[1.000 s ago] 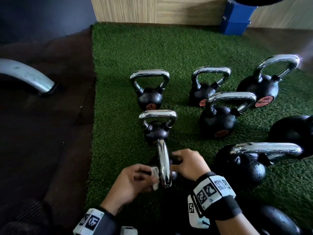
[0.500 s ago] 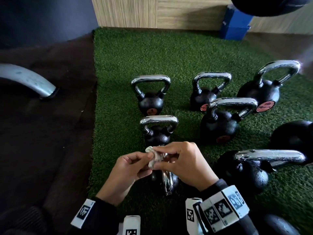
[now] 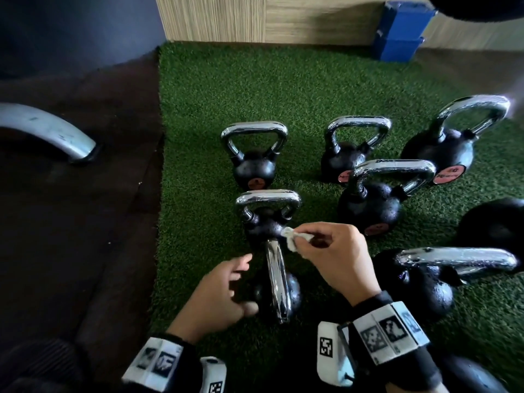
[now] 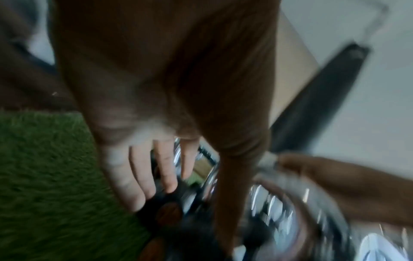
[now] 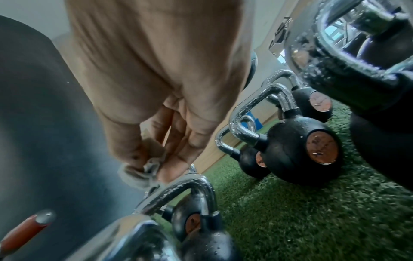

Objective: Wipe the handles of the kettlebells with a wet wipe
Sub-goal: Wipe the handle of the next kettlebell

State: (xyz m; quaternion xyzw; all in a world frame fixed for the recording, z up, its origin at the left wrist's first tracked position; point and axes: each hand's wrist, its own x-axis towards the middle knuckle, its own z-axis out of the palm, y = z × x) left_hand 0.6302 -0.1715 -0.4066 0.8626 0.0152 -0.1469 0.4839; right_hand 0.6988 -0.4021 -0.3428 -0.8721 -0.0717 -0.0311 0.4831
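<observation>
Several black kettlebells with chrome handles stand on green turf (image 3: pixel 198 109). The nearest one (image 3: pixel 286 293) points its handle (image 3: pixel 276 279) straight away from me. My right hand (image 3: pixel 334 251) pinches a crumpled white wet wipe (image 3: pixel 292 236) just above the far end of that handle; the wipe (image 5: pixel 140 171) also shows between thumb and fingers in the right wrist view. To the left of the handle, my left hand (image 3: pixel 224 296) has its fingers spread and relaxed and holds nothing; its thumb lies against the ball. The left wrist view is blurred, with straight fingers (image 4: pixel 165 169) over the ball.
Just beyond stands a small kettlebell (image 3: pixel 268 214), with another (image 3: pixel 255 154) behind it. More kettlebells (image 3: pixel 380 199) crowd the right side. Dark rubber flooring (image 3: pixel 85 222) borders the turf on the left with a curved metal bar (image 3: pixel 45 129). Blue blocks (image 3: pixel 402 32) sit by the wall.
Both hands held the wipe together half a second ago. Now the left hand has let go and dropped to the left of the handle, while the right keeps the wipe.
</observation>
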